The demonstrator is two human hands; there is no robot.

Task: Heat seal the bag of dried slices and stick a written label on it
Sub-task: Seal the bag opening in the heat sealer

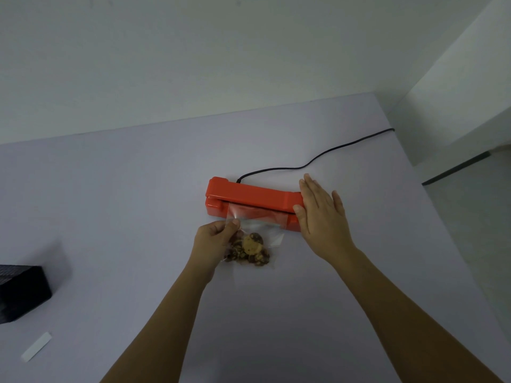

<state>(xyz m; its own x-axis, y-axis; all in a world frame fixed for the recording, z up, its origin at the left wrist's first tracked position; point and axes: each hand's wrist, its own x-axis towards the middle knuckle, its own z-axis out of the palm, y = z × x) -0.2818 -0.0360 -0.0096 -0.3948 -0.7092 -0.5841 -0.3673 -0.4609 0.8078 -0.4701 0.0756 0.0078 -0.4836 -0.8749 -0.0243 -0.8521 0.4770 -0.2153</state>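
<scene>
From the head camera, an orange heat sealer [253,201] lies crosswise on the pale grey tabletop [124,203], its black power cord [312,161] trailing off toward the far right edge. A clear plastic bag [255,230] has its open top tucked into the slot between the sealer's lid and base, while the rest of it lies flat on the tabletop on the near side of the machine. The dried slices [250,251], brown and yellowish, sit bunched at the bottom of the bag, well short of the slot.

The left hand [217,241] pinches the bag's left edge between thumb and fingers, just below the sealer, closed on the plastic. The right hand [320,217] is spread flat and wide, fingers together and straight, palm down over the right end of the sealer's lid; whether it presses or merely rests there I cannot tell.

Off to the near left, a white label strip [36,346] lies on the tabletop, well apart from the bag. A black box [22,293] stands at the left edge of the view, beyond the strip.
</scene>
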